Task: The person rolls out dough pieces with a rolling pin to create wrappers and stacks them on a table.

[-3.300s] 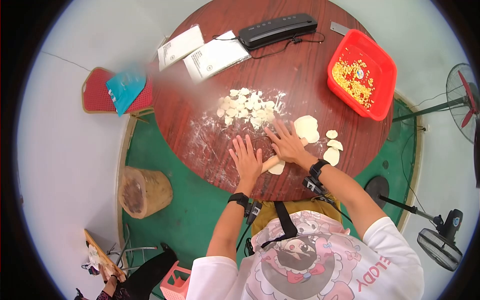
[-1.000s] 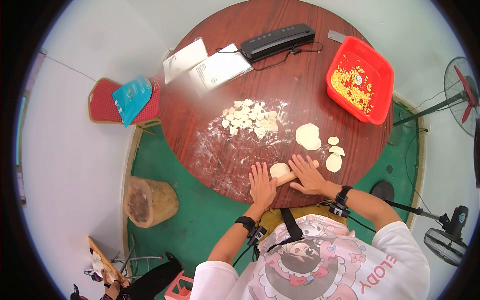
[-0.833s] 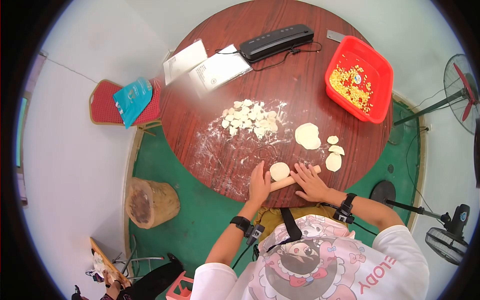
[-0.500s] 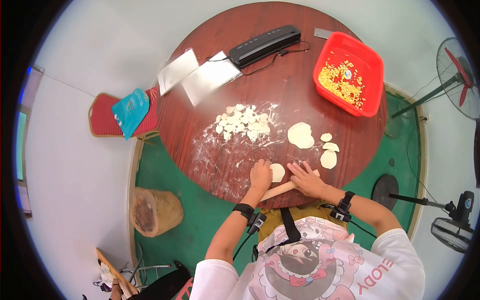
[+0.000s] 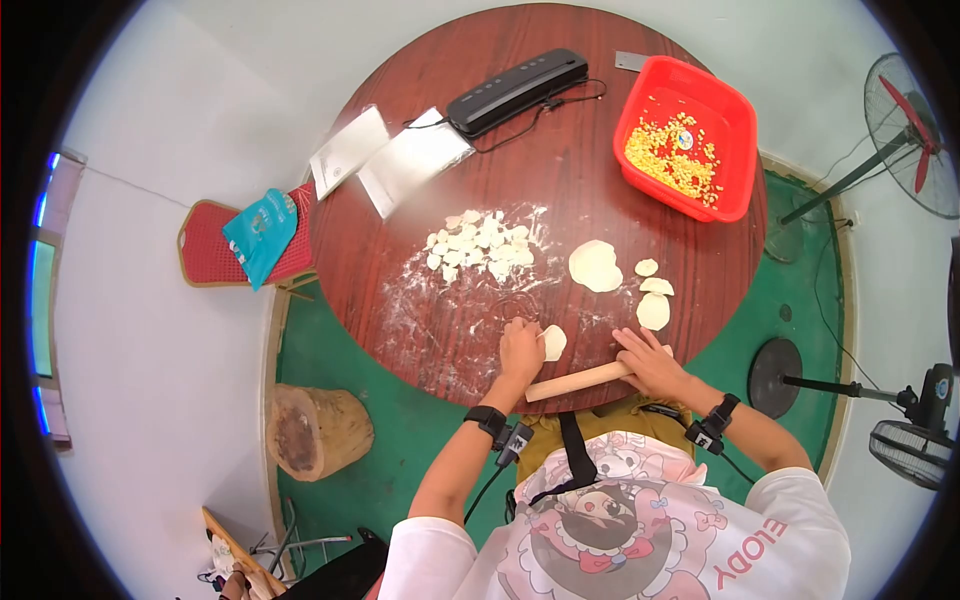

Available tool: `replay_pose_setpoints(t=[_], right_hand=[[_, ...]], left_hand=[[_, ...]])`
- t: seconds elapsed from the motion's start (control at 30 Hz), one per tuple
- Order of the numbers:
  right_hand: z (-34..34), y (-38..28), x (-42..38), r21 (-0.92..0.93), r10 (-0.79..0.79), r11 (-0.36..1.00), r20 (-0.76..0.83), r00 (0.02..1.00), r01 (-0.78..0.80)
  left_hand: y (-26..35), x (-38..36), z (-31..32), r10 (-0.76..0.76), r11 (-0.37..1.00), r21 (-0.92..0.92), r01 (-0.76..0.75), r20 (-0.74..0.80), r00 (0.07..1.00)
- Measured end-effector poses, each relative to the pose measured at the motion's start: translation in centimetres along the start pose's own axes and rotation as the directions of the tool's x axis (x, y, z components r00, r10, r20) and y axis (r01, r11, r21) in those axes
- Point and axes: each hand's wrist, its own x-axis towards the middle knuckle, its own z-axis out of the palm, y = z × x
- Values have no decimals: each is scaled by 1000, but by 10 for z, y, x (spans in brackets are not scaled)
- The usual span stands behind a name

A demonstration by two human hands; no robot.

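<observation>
At the near edge of the round table, my left hand (image 5: 521, 350) pinches the edge of a small flat dough round (image 5: 553, 343). My right hand (image 5: 650, 364) lies over the right end of a wooden rolling pin (image 5: 578, 382), its fingers reaching across the pin. The pin lies at a slant, just nearer to me than the dough round. Farther in is a larger flat dough piece (image 5: 595, 267), with several smaller ones, such as a flat round (image 5: 653, 311), to its right. A pile of small dough pieces (image 5: 478, 245) sits on floured wood to the left.
A red plastic basin (image 5: 737, 150) with yellow kernels stands at the right back. Behind are a black corded appliance (image 5: 518, 92) and silvery bags (image 5: 415, 160). A teal bag (image 5: 262, 236) rests on a red chair (image 5: 203, 243). Fans (image 5: 910, 125) stand right; another person's hand (image 5: 238, 582) shows lower left.
My right hand has slid right along the rolling pin, away from the dough round, and more of the pin shows. My left hand stays at the dough round, whose edge now looks lifted.
</observation>
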Motion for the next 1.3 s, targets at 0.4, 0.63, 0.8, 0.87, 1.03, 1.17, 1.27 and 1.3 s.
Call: replay_pose_setpoints(t=[0.4, 0.63, 0.8, 0.87, 1.03, 1.17, 1.27, 1.3], right_hand=[[-14, 8, -22, -66, 31, 997, -6, 1000, -31], [-21, 8, -22, -61, 49, 997, 22, 999, -48], [-21, 7, -23, -20, 46, 999, 13, 999, -46], [-19, 8, -26, -37, 44, 998, 16, 999, -43], [-20, 9, -29, -68, 40, 997, 37, 999, -37], [-23, 9, -28, -63, 41, 997, 42, 998, -38], [-25, 9, -25, -58, 30, 998, 38, 999, -28], [-25, 9, -23, -58, 23, 998, 38, 999, -20]], left_hand=[[17, -11, -17, -187, 805, -516, 291, 245, 951], [10, -22, 5, -177, 935, -293, 198, 97, 979], [24, -24, -5, -189, 920, -321, 225, 138, 972], [30, -27, -10, -151, 927, -313, 206, 193, 970], [35, -31, -5, -58, 957, -275, 90, 123, 991], [40, -32, 2, -124, 758, -632, 164, 107, 987], [32, -29, 8, -437, 195, -776, 600, 479, 762], [26, -30, 8, -438, 193, -776, 600, 479, 761]])
